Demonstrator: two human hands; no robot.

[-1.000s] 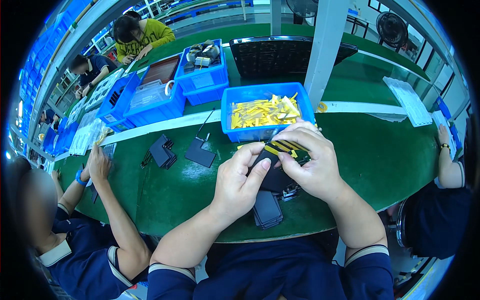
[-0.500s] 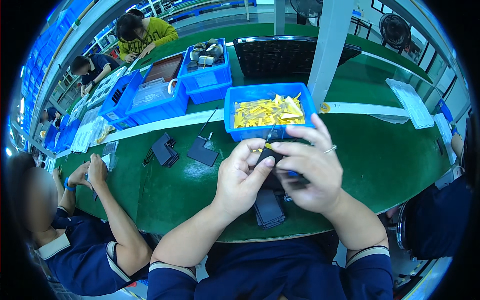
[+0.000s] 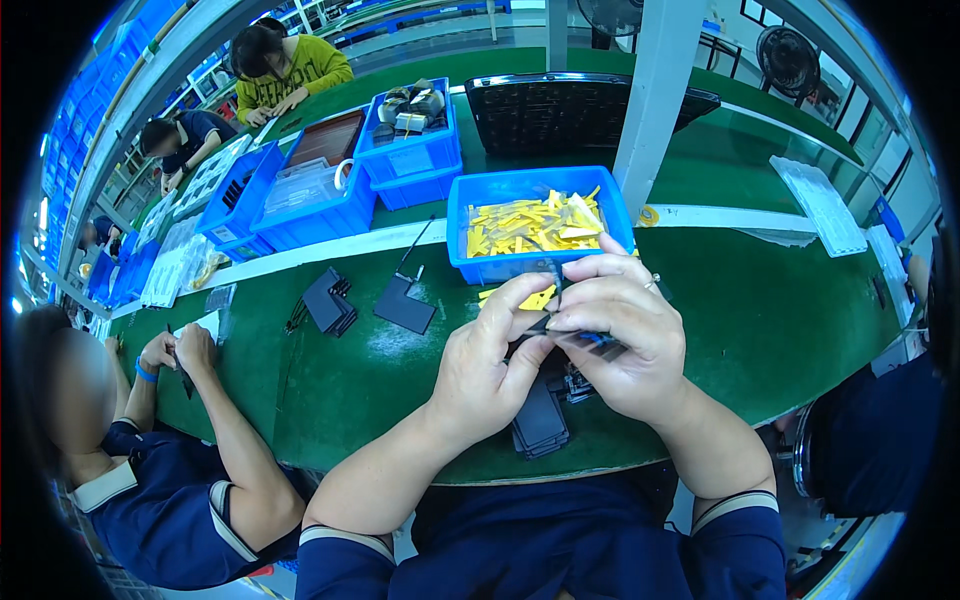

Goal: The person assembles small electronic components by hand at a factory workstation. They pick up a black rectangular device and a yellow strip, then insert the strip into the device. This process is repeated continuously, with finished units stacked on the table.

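Note:
My left hand (image 3: pixel 488 358) and my right hand (image 3: pixel 628 335) meet in front of me, fingers closed round a thin dark plate (image 3: pixel 602 345). The plate is tilted; its left part is hidden by my fingers. Just beyond my left fingertips, yellow strips (image 3: pixel 540 299) lie on the green table. Below my hands rests a stack of dark flat plates (image 3: pixel 540 422), with small black parts (image 3: pixel 577 386) beside it. Farther left are a single L-shaped dark plate (image 3: pixel 405 308) with a thin cable and a pile of similar L-shaped plates (image 3: pixel 327 303).
A blue bin (image 3: pixel 463 215) of yellow strips stands beyond my hands, beside a white post (image 3: pixel 655 110). More blue bins (image 3: pixel 415 155) stand back left, near a black tray (image 3: pixel 545 115). A co-worker's hands (image 3: pixel 180 350) handle a dark piece at left.
The yellow bit at my fingertips is out of sight. My right hand has turned, and the dark plate now shows tilted under its fingers. Yellow strips on the table show more plainly.

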